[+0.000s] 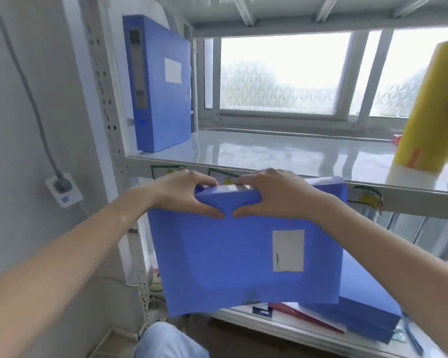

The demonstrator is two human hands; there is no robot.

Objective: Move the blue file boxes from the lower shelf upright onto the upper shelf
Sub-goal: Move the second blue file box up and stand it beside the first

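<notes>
I hold a blue file box (pixel 230 257) in front of the shelving, its broad face with a white label toward me. My left hand (pixel 189 195) and my right hand (pixel 272 196) both grip its top spine edge, thumbs on the face, just below the upper shelf's front edge (pixel 308 177). One blue file box (pixel 161 83) stands upright at the far left of the upper shelf. Another blue file box (pixel 367 311) lies flat on the lower shelf (pixel 295 334), partly hidden behind the held one.
A yellow roll (pixel 429 109) stands tilted at the right of the upper shelf. A red folder (pixel 305 315) and papers lie on the lower shelf. A perforated shelf post (pixel 106 99) rises at left, with a wall socket and cable (pixel 62 188) beside it. A window is behind.
</notes>
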